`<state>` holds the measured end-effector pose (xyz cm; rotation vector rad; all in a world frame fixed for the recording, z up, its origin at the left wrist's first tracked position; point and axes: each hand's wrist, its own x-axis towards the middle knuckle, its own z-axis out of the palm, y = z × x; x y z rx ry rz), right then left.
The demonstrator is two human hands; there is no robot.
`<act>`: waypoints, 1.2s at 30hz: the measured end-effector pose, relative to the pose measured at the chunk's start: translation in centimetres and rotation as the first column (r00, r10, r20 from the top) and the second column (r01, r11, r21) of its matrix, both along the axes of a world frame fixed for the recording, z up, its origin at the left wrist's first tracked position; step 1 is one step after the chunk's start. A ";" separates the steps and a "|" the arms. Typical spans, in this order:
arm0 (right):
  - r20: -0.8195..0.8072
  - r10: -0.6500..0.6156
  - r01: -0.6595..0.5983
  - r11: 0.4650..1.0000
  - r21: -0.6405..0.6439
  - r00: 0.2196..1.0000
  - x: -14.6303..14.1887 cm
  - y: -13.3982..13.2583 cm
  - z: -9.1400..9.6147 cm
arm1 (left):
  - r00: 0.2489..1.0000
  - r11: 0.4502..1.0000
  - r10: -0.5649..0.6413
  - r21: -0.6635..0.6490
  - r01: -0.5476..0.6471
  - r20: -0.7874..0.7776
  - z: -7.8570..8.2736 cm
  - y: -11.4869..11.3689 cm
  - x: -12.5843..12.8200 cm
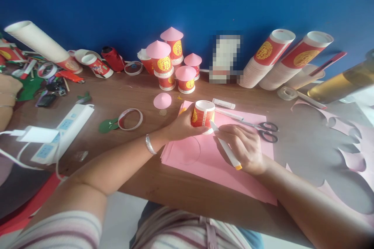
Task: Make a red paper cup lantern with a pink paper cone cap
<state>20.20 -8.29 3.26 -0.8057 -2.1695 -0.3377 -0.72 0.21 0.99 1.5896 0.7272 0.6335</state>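
Observation:
My left hand (184,125) is closed around a red paper cup (201,115) with a gold print and a white rim, held upright over the pink paper. In my right hand (245,144) is a white craft knife (229,153) with a yellow end; its pointed tip is at the cup's lower side. Whether the tip cuts into the wall, I cannot tell. Beneath both hands lies a stack of pink paper (233,167) bearing a faint drawn circle. Scissors (267,131) with dark handles rest on its right part, near a white glue stick (223,103).
Several red cups with pink cone tops (158,49) stand at the back, with a loose pink cone (162,100) before them. Tall cup stacks (267,58) lean right. Left are a power strip (62,134) and a cut-off cup ring (130,119). Pink scraps (344,128) lie right.

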 end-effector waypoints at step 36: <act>0.001 0.017 -0.017 1.000 0.003 1.000 -0.1 -0.2 0.1 | 1.000 1.000 0.011 -0.008 -0.011 -0.007 0.5 -0.2 0.2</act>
